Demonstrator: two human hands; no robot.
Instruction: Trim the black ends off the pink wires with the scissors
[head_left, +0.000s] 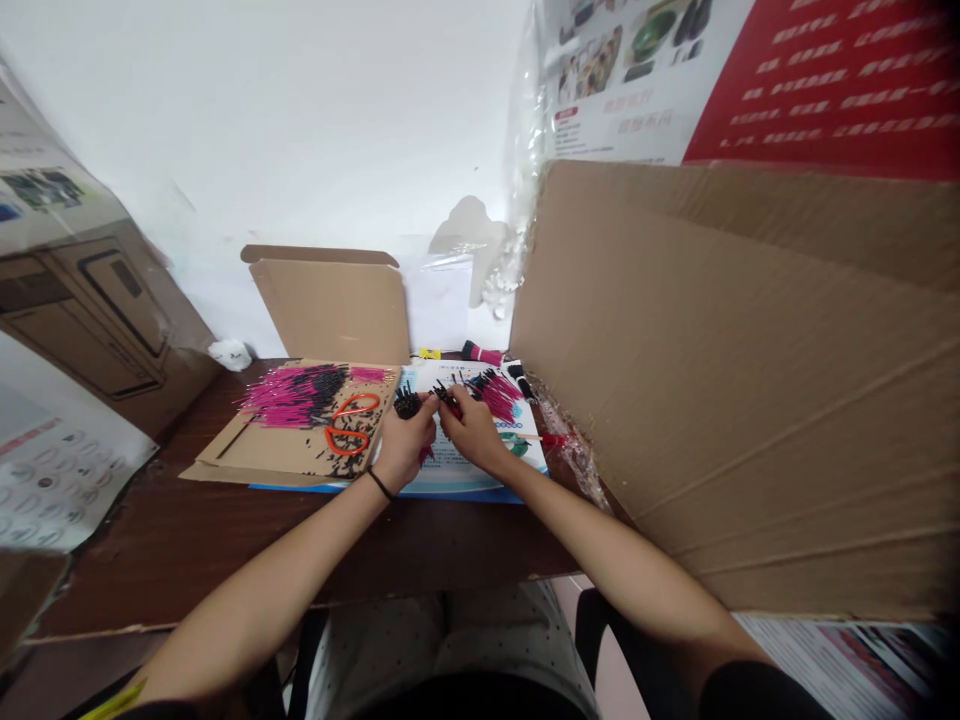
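Note:
My left hand (407,443) is wrapped round a bundle of thin black-and-pink sticks, whose dark ends (406,402) stick up above the fist. Close beside it, my right hand (471,428) pinches a few more black-tipped sticks (445,396) between thumb and fingers. Both hands are over a printed blue-and-white sheet (457,483). To the left, many loose pink-and-black sticks (292,396) lie in an opened flat cardboard box (259,462). Orange-handled scissors (349,440) rest in that box among small black bits. Another spread of pink sticks (501,396) lies just beyond my right hand.
The box's lid (334,310) stands up against the white wall. A large cardboard panel (735,380) rises along the right side, with crumpled clear plastic (577,455) at its foot. A tied pink-and-black bundle (484,353) lies at the back of the brown table (450,545).

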